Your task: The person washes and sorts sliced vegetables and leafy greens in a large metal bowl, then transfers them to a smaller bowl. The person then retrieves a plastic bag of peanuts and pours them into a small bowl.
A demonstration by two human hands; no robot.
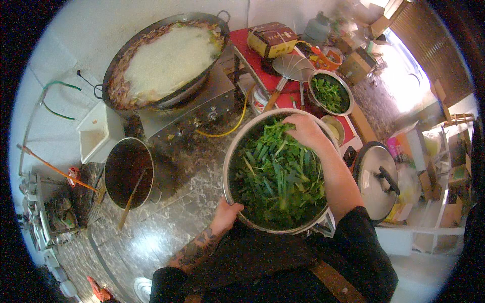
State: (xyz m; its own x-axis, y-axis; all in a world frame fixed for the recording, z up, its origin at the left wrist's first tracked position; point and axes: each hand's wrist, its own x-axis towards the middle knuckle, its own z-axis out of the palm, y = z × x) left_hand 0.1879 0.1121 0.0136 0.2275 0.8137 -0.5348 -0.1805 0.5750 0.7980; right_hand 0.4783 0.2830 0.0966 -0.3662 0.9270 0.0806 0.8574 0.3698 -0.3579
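Note:
A large round metal pot point(226, 170) full of cut leafy greens point(280, 174) is held close in front of my body. My left hand point(226, 215) grips its rim at the lower left, thumb over the edge. Over the far side of the pot, my right hand point(305, 130) rests on the greens, its fingers bent down among the leaves and partly hidden. At the upper left, a very large wok point(110, 79) on a stove holds pale, foamy liquid point(170, 60) with brown pieces around its edge. A smaller bowl of greens point(329, 92) stands beyond my right hand.
A wire strainer point(291, 67) and a box point(273, 38) lie on a red table point(242, 39). On the left stand a deep pot point(151, 178) with a wooden-handled tool and a white bin point(93, 134). A yellow hose point(227, 134) crosses near the stove. A lidded pot point(373, 181) stands right.

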